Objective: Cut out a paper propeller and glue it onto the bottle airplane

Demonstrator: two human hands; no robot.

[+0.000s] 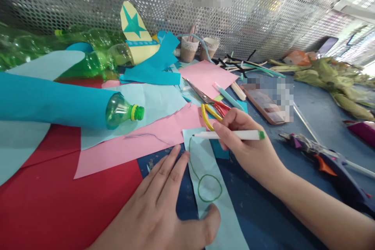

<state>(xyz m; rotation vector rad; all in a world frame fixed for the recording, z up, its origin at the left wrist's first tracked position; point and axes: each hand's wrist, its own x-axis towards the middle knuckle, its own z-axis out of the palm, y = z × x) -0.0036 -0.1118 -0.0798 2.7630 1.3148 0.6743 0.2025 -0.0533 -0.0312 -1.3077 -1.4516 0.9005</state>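
Note:
In my right hand [241,136] is a white marker [243,135] with a green end, its tip at the top of a light blue paper strip [218,211]. A green line runs down the strip to a drawn green circle [210,188]. My left hand [164,207] lies with its fingers stretched out, the thumb on the strip below the circle and the fingertips at its left edge. Just behind my right hand rest scissors [209,99] with red handles, and a yellow handle [208,117] beside them.
A green bottle [120,111] wrapped in blue paper lies at left, over red paper [96,203] and pink paper [125,146]. A phone [266,105] and a glue gun [334,168] lie at right. Behind stand paper cups [189,49] and a perforated metal screen [164,4].

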